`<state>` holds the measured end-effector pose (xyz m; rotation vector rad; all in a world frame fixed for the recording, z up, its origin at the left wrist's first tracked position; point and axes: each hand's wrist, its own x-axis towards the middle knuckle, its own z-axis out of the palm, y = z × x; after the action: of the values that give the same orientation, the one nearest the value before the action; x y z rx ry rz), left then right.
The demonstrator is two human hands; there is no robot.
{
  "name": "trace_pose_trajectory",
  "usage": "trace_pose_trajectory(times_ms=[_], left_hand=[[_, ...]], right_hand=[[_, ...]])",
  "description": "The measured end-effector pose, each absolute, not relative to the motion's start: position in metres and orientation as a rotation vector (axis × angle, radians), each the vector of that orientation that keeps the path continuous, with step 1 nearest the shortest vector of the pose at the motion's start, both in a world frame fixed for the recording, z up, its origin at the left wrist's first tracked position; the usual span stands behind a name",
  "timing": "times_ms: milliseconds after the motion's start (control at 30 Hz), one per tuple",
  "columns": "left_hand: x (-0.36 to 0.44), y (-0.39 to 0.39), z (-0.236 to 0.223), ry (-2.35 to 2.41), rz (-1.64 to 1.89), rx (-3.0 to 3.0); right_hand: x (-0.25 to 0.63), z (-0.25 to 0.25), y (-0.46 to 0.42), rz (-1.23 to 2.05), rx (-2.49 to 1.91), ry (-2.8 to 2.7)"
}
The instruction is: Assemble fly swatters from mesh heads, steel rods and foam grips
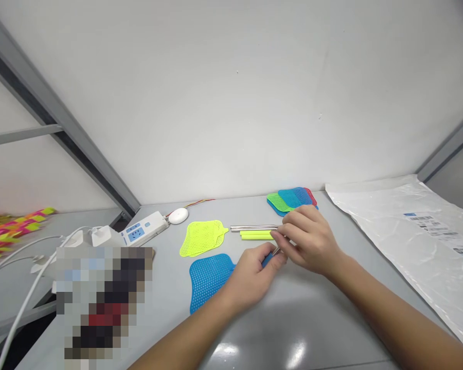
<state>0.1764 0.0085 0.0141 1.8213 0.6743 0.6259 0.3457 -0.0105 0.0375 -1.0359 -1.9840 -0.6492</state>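
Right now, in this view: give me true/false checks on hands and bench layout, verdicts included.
1. The left hand grips a blue piece. True.
2. The right hand lies open and flat on the bench. False: its fingers pinch a thin metal piece next to the left hand.
3. Yellow mesh pieces lie left of the metal rods. True.
4. The power strip sits right of the blue mesh paddle. False: it is to the left.
5. A white plastic bag lies on the right side. True.
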Motion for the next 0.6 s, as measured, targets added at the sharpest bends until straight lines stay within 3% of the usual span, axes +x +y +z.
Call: trace_pose_trajectory(times_ms=[133,300,367,600], left_hand=[[0.173,0.009,0.014,0.676,0.658,1.794],[0.178,0.004,0.008,0.627,0.693,1.814],[0.181,0.003,0.006,0.581,0.721,1.827],[0.182,0.006,0.003,0.626,0.726,1.958]], right_hand=[[0.341,0.045,-0.014,-0.426,-1.033,-1.604],[0.320,0.053,-0.023,0.617,-1.003,-1.370],[0.312,0.053,-0.028,0.894,-0.960,-1.342],[0.306,0.051,-0.029,1.010,-0.742,-1.097]])
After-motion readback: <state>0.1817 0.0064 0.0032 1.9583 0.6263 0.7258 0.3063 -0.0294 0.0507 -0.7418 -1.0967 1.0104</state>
